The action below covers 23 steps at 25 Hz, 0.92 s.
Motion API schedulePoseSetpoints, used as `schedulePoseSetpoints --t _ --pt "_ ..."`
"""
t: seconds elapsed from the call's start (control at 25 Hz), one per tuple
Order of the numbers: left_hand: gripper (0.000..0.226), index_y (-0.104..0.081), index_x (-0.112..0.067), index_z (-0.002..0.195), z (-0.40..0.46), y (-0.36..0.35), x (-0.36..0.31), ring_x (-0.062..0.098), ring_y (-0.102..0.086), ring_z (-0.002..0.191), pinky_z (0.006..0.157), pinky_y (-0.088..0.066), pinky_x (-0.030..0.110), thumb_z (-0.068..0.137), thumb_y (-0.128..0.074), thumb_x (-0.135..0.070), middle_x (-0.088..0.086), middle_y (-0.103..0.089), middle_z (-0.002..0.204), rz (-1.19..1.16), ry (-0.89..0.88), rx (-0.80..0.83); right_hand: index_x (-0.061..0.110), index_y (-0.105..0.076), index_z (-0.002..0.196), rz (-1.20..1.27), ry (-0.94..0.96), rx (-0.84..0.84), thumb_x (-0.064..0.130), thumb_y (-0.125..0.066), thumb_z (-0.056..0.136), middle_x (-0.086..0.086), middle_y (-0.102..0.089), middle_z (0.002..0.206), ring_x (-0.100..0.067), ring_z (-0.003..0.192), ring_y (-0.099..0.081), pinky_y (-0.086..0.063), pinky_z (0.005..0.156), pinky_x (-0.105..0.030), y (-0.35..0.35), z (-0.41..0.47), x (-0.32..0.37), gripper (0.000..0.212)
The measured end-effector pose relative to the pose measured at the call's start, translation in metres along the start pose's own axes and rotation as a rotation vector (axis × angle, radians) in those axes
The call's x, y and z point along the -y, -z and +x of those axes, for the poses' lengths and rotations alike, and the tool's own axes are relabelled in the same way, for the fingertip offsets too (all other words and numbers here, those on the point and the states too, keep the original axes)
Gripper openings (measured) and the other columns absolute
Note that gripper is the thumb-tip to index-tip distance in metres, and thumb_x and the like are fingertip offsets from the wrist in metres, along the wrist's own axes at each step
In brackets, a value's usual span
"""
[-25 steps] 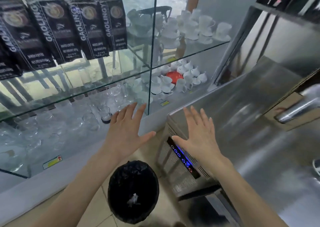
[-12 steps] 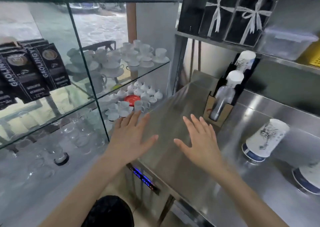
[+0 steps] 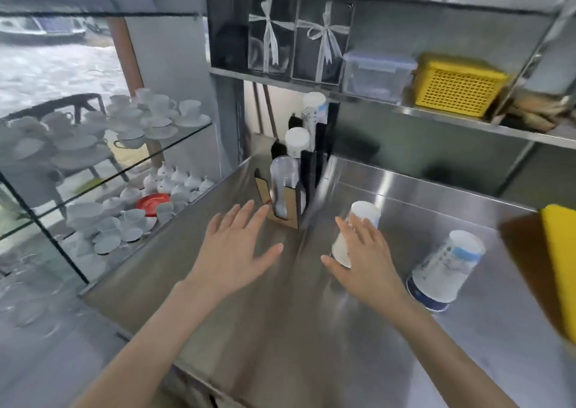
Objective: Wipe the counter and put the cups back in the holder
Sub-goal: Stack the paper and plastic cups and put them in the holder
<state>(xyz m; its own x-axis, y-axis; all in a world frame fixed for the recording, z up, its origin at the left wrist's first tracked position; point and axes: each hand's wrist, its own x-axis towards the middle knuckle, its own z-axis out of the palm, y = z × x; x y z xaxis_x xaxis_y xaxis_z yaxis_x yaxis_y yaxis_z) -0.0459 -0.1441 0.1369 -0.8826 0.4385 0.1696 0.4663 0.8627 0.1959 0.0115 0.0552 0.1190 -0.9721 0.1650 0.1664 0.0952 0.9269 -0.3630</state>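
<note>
Both hands hover flat over the steel counter with fingers spread and nothing in them. My left hand is just in front of the cup holder, a cardboard and black rack with stacks of clear and white cups leaning in it. My right hand partly covers a stack of white paper cups standing upside down on the counter. A second upside-down stack of paper cups with blue print stands to the right.
A yellow cloth or board lies at the counter's right edge. Above, a steel shelf holds ribboned black boxes, a clear tub and a yellow basket. Glass shelves with white porcelain cups stand to the left.
The view has swung right and up from the glass shelves to the counter. The cup holder, both cup stacks and the yellow item have come into view. Both hands stay open.
</note>
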Motion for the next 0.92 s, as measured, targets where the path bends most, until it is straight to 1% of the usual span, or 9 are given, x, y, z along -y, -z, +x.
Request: schedulePoseSetpoints --t 0.12,0.24,0.28,0.36,0.4,0.6,0.72,0.84,0.92 --pt "0.093 -0.016 -0.025 0.142 0.020 -0.012 -0.034 0.023 -0.018 0.143 0.116 -0.015 0.041 0.061 -0.007 -0.069 0.003 -0.020 0.155 -0.055 -0.032 0.002 0.021 -0.018 0.142 0.035 -0.026 0.002 0.038 -0.052 0.087 -0.004 -0.009 0.156 -0.025 0.143 -0.006 -0.007 0.116 -0.034 0.011 0.001 -0.038 0.067" --pt "0.085 -0.020 -0.024 0.141 0.037 -0.022 -0.059 0.020 -0.022 0.141 0.115 -0.017 0.038 0.069 -0.016 -0.069 0.001 -0.023 0.153 -0.113 -0.063 0.009 0.018 -0.018 0.142 0.120 -0.067 0.010 0.032 -0.052 0.088 -0.003 -0.011 0.156 -0.021 0.143 -0.011 -0.012 0.115 -0.031 0.019 0.002 -0.067 0.066" --pt "0.080 -0.020 -0.024 0.141 0.041 -0.025 -0.064 0.019 -0.022 0.141 0.114 -0.018 0.037 0.074 -0.022 -0.068 0.001 -0.023 0.153 -0.134 -0.065 0.027 0.019 -0.017 0.142 0.152 -0.085 0.017 0.031 -0.052 0.088 -0.003 -0.012 0.156 -0.019 0.143 -0.012 -0.013 0.115 -0.030 0.020 0.004 -0.073 0.066" --pt "0.069 -0.018 -0.023 0.142 0.054 -0.029 -0.074 0.019 -0.023 0.141 0.114 -0.020 0.036 0.085 -0.036 -0.057 0.001 -0.021 0.154 -0.176 -0.065 0.072 0.021 -0.016 0.143 0.207 -0.124 0.031 0.030 -0.052 0.089 -0.003 -0.013 0.156 -0.018 0.143 -0.013 -0.017 0.114 -0.031 0.019 0.009 -0.084 0.066" --pt "0.067 -0.017 -0.023 0.142 0.060 -0.031 -0.077 0.018 -0.023 0.141 0.113 -0.021 0.036 0.087 -0.039 -0.053 0.001 -0.021 0.154 -0.191 -0.068 0.092 0.021 -0.016 0.142 0.222 -0.143 0.039 0.030 -0.052 0.089 -0.002 -0.015 0.155 -0.017 0.143 -0.014 -0.018 0.114 -0.032 0.017 0.011 -0.087 0.065" --pt "0.066 -0.019 -0.021 0.142 0.091 -0.044 -0.082 0.019 -0.031 0.137 0.107 -0.031 0.035 0.087 -0.042 -0.049 -0.003 -0.025 0.152 -0.259 -0.099 0.187 0.019 -0.018 0.142 0.319 -0.242 0.044 0.028 -0.052 0.088 -0.001 -0.025 0.152 -0.018 0.138 -0.027 -0.024 0.110 -0.028 0.008 0.027 -0.094 0.064" --pt "0.067 -0.018 -0.020 0.142 0.113 -0.062 -0.085 0.018 -0.029 0.137 0.107 -0.030 0.034 0.087 -0.046 -0.046 -0.002 -0.026 0.152 -0.310 -0.114 0.284 0.018 -0.016 0.143 0.357 -0.299 0.062 0.029 -0.054 0.088 0.000 -0.024 0.153 -0.016 0.139 -0.026 -0.022 0.109 -0.025 0.003 0.039 -0.099 0.068" --pt "0.071 -0.016 -0.020 0.142 0.133 -0.089 -0.082 0.022 -0.031 0.137 0.108 -0.033 0.037 0.085 -0.049 -0.047 0.001 -0.026 0.152 -0.301 -0.133 0.416 0.018 -0.015 0.143 0.411 -0.349 0.061 0.028 -0.056 0.087 0.001 -0.025 0.153 -0.015 0.139 -0.025 -0.020 0.106 -0.020 -0.004 0.052 -0.100 0.070" --pt "0.072 -0.018 -0.020 0.141 0.139 -0.102 -0.083 0.023 -0.034 0.135 0.107 -0.035 0.039 0.084 -0.051 -0.047 0.002 -0.031 0.150 -0.324 -0.135 0.476 0.017 -0.020 0.142 0.450 -0.354 0.039 0.026 -0.058 0.086 0.001 -0.033 0.148 -0.014 0.136 -0.030 -0.022 0.096 -0.011 -0.007 0.057 -0.098 0.069"
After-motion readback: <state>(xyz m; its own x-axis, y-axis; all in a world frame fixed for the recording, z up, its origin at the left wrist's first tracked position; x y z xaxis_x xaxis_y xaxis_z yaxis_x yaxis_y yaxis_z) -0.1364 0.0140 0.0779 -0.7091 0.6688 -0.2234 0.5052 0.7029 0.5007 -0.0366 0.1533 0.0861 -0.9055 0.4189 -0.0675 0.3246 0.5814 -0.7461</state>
